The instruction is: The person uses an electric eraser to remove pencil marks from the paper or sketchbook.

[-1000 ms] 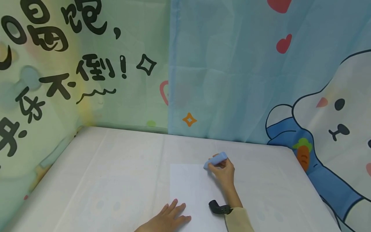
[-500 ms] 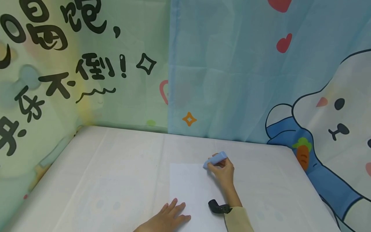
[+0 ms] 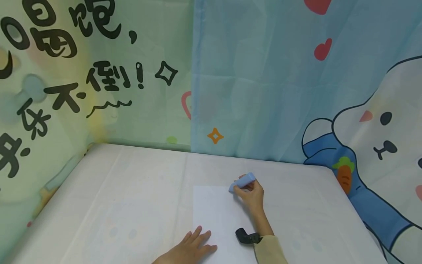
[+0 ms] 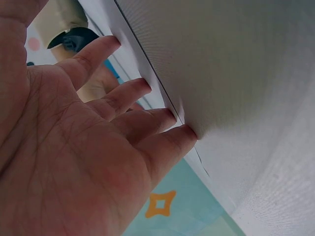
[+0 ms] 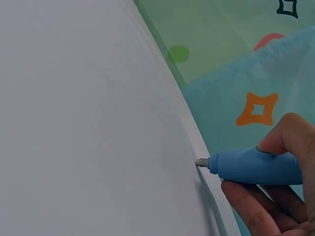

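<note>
A white sheet of paper lies on the white-covered table. My right hand grips a light blue electric eraser above the sheet's far right part. In the right wrist view, the thumb lies on top of the eraser and the other fingers are below it. Its short greyish tip points at the paper and seems to touch it. Near the sheet's left side, my left hand rests with fingers spread, fingertips on the paper. The left wrist view shows its palm and fingertips against the sheet.
White cloth covers the table. Behind it hangs a printed backdrop, green on the left and blue on the right. A black wrist camera sits on the right wrist, by a beige sleeve.
My right hand and the electric eraser have shifted slightly left along the far part of the paper. The left hand stays in place.
</note>
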The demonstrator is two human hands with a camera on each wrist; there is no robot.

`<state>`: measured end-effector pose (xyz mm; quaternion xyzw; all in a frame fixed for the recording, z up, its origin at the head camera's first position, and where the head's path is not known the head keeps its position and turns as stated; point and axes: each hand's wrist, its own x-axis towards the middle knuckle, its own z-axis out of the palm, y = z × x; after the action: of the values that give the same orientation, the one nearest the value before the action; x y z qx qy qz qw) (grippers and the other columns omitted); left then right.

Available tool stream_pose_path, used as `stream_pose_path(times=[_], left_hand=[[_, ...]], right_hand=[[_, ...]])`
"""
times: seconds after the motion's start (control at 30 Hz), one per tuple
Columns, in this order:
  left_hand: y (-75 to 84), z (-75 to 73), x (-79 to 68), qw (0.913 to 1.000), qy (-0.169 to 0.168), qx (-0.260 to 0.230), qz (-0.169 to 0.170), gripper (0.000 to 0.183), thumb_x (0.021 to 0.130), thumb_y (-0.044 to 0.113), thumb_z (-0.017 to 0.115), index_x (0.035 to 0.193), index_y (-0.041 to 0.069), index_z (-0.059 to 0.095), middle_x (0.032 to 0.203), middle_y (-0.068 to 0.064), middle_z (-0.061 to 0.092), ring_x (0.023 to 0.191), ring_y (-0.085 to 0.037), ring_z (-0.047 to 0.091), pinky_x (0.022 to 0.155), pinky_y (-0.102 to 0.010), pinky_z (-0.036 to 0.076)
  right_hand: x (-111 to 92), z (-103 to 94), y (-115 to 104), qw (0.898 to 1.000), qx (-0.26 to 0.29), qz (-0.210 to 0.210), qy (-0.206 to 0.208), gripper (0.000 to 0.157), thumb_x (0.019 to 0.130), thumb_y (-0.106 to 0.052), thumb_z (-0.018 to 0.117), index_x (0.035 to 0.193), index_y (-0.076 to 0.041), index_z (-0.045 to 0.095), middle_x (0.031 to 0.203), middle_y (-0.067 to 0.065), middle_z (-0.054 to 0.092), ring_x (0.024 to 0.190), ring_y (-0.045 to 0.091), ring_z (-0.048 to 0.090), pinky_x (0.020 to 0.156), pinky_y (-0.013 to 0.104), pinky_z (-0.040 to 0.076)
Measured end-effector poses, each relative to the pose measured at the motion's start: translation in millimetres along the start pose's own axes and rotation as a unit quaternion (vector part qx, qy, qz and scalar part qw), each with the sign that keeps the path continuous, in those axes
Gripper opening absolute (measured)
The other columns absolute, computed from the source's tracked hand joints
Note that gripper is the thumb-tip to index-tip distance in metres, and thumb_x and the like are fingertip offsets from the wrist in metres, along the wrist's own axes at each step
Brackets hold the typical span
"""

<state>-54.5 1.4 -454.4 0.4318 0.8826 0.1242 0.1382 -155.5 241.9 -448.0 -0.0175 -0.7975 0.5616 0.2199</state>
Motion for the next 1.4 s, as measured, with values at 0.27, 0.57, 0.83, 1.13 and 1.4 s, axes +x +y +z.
stream_pose_path(times=[0.27, 0.57, 0.83, 1.13, 1.4], left_hand=[[0.3, -2.4, 0.0, 0.9993, -0.029, -0.023, -0.008, 0.06, 0.088, 0.06, 0.047, 0.137, 0.025, 0.044, 0.149, -0.007, 0.034, 0.137, -0.034, 0.03, 0.105, -0.046, 0.037], [-1.0, -1.4, 0.3, 0.9994, -0.027, -0.021, -0.005, 0.06, 0.088, 0.059, 0.046, 0.137, 0.025, 0.044, 0.148, -0.007, 0.034, 0.137, -0.035, 0.031, 0.104, -0.047, 0.037], [-1.3, 0.2, 1.4, 0.9994, -0.029, -0.018, -0.009, 0.059, 0.088, 0.059, 0.045, 0.137, 0.026, 0.044, 0.149, -0.006, 0.034, 0.138, -0.034, 0.03, 0.105, -0.046, 0.037], [-0.6, -0.5, 1.5, 0.9988, -0.038, -0.029, -0.015, 0.059, 0.088, 0.059, 0.046, 0.137, 0.026, 0.043, 0.149, -0.005, 0.033, 0.138, -0.033, 0.029, 0.106, -0.047, 0.036], [-0.9, -1.7, 3.0, 0.9971, -0.057, -0.044, -0.023, 0.06, 0.088, 0.06, 0.045, 0.138, 0.028, 0.042, 0.151, -0.003, 0.03, 0.14, -0.032, 0.026, 0.107, -0.047, 0.034]], right_hand=[[0.8, -1.6, 1.7, 1.0, -0.013, -0.007, 0.016, 0.028, 0.068, 0.012, 0.071, 0.093, 0.012, 0.059, 0.087, 0.028, 0.068, 0.067, -0.002, 0.06, 0.065, 0.013, 0.049], [1.7, -4.9, 2.5, 1.0, -0.015, -0.012, 0.022, 0.027, 0.068, 0.013, 0.069, 0.093, 0.012, 0.059, 0.087, 0.028, 0.068, 0.066, -0.005, 0.059, 0.064, 0.011, 0.048], [2.0, -4.7, 3.1, 1.0, -0.012, -0.01, 0.023, 0.027, 0.068, 0.012, 0.069, 0.093, 0.011, 0.06, 0.087, 0.029, 0.067, 0.065, -0.005, 0.059, 0.064, 0.011, 0.048], [1.3, -1.1, 4.3, 1.0, 0.0, -0.008, 0.013, 0.026, 0.068, 0.012, 0.07, 0.092, 0.012, 0.059, 0.088, 0.029, 0.067, 0.066, -0.004, 0.06, 0.064, 0.011, 0.048], [-0.7, 3.4, -0.6, 1.0, 0.001, -0.003, -0.005, 0.027, 0.069, 0.011, 0.07, 0.093, 0.011, 0.06, 0.089, 0.028, 0.068, 0.067, -0.002, 0.06, 0.065, 0.013, 0.049]])
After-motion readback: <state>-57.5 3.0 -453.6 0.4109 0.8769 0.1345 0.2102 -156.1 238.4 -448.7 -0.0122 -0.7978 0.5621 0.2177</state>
